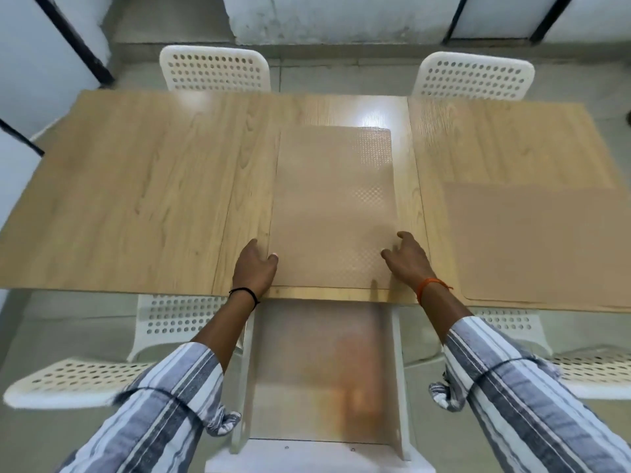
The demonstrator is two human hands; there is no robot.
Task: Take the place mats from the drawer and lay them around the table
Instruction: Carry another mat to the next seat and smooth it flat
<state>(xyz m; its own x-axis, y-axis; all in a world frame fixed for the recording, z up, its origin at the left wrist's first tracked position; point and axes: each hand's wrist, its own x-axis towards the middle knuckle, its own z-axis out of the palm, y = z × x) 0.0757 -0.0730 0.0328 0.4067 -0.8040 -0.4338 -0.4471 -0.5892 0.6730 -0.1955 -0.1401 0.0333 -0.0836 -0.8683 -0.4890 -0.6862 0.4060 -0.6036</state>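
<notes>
Two hands (255, 268) (408, 259) on mat (334, 206), drawer (324, 370) blurred

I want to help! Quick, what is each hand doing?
Left hand: open, resting on the middle mat's left edge.
Right hand: open, fingers touching the same mat.

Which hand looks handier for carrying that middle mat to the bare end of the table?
Probably the left hand: it touches the mat on its left edge, toward the bare side. The right hand is nearer the other mat.

I can read no text, label, brand or number anywhere around the table (136, 186); its wood top and the mats on it carry only texture.
</notes>
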